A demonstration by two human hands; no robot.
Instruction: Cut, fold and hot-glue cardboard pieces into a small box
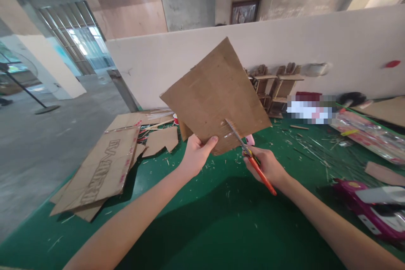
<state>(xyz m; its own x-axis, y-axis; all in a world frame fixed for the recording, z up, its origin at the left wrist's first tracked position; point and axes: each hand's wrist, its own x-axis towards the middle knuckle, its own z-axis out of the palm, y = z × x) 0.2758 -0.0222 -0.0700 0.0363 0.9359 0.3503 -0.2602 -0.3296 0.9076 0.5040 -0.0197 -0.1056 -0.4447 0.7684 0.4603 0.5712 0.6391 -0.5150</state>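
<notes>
My left hand (198, 155) grips a brown cardboard sheet (215, 88) by its lower edge, thumb on the near face. The sheet is held up tilted above the green table. In my right hand (265, 163) is a pair of scissors (260, 174) with orange handles. One blade lies across the near face of the cardboard, close to its lower right edge; the other blade is hidden behind the sheet. A strip of shiny tape shows beside the blade. The fingers of my right hand are partly hidden by the handles.
Stacked cardboard pieces (104, 164) lie on the left of the green table (196, 223). Small cardboard structures (284, 86) stand by the white partition (348, 46). Thin scraps are scattered at right, near a purple and white object (370, 206) and plastic-wrapped material (373, 135).
</notes>
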